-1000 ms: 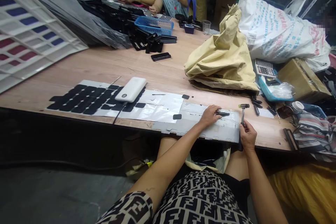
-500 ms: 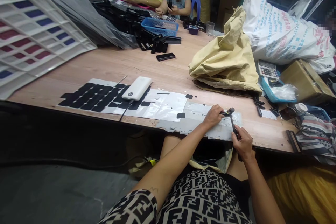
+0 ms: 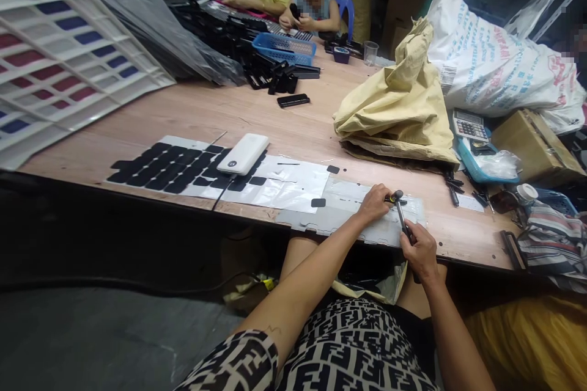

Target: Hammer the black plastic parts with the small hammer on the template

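My right hand [image 3: 420, 248] is closed round the dark handle of a small hammer [image 3: 402, 212], its metal head up near the fingers of my left hand. My left hand [image 3: 375, 203] pinches a small black piece [image 3: 390, 199] with a touch of yellow, close to the hammer head; its exact kind is too small to make out. Both hands are over a grey plate [image 3: 330, 220] at the table's front edge. Left of the plate, a white sheet [image 3: 293, 189] carries rows of black stickers [image 3: 167, 165], with a white power bank [image 3: 243, 154] and its cable on top.
A folded tan sack [image 3: 394, 116] stands beyond my hands. At the right are a blue tray [image 3: 486, 162], a calculator [image 3: 470, 126] and a cardboard box [image 3: 536, 143]. Black parts and a blue basket [image 3: 284, 49] lie at the back, where two other people sit.
The hammer head has shifted slightly left and down, now overlapping the small black piece. My left hand stays by the plate, and the camera view has moved a little.
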The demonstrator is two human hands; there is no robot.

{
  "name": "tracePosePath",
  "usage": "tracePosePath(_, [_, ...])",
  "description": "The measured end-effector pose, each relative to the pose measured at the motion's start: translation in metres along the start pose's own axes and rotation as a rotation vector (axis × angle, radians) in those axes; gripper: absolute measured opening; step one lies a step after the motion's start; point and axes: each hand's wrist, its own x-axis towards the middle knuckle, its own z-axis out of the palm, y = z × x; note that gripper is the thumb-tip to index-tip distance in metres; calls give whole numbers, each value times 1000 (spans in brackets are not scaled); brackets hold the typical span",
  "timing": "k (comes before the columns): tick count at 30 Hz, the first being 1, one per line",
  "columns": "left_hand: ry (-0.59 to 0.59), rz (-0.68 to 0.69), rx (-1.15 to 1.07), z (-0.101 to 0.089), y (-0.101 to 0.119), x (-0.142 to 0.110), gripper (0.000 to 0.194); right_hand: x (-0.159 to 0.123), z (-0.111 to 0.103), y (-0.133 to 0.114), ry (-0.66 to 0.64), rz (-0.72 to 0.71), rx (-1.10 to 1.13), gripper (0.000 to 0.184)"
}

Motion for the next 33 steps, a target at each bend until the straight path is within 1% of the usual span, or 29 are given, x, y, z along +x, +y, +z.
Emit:
tracePosePath(3, [-3, -7, -17, 1, -1, 1, 13, 3, -6, 5, 4, 34, 13, 35])
tracePosePath(7, [5, -8, -11, 1, -3, 0, 14, 10, -13, 19, 64, 115, 33, 36])
tracePosePath(9, [3, 1, -5, 1, -3, -1, 14, 12, -12, 30, 95, 189, 70, 37])
tracePosePath(13, [-30, 16, -3, -3, -1, -1, 11, 11, -4, 50, 151, 368, 241, 46])
tracePosePath(15, [-56, 27, -5, -6, 1, 0, 11, 10, -1, 56, 155, 402, 278, 48])
tracePosePath(18, [-88, 44, 2, -10, 6, -6, 13, 7, 2, 59, 144, 397, 280, 49])
tracePosePath(21, [-100, 81, -7, -16, 13, -28, 14, 5, 2, 61, 142, 391, 277, 48])
tracePosePath(24, [-95, 147, -16, -22, 17, -69, 16, 4, 2, 61, 143, 387, 278, 48])
tracePosePath(26, [-119, 191, 16, -26, 18, -98, 16, 5, 2, 59, 144, 386, 277, 47])
tracePosePath(28, [-149, 230, 73, -30, 18, -121, 14, 6, 1, 57, 147, 390, 279, 47])
tracePosePath(30, [-157, 255, 113, -32, 19, -134, 12, 6, 1, 54, 158, 399, 287, 47])
tracePosePath(31, [-151, 261, 121, -32, 19, -137, 12, 6, 2, 54, 165, 406, 291, 47])
tracePosePath(33, [-125, 260, 109, -30, 19, -135, 13, 5, 3, 54, 180, 417, 292, 48])
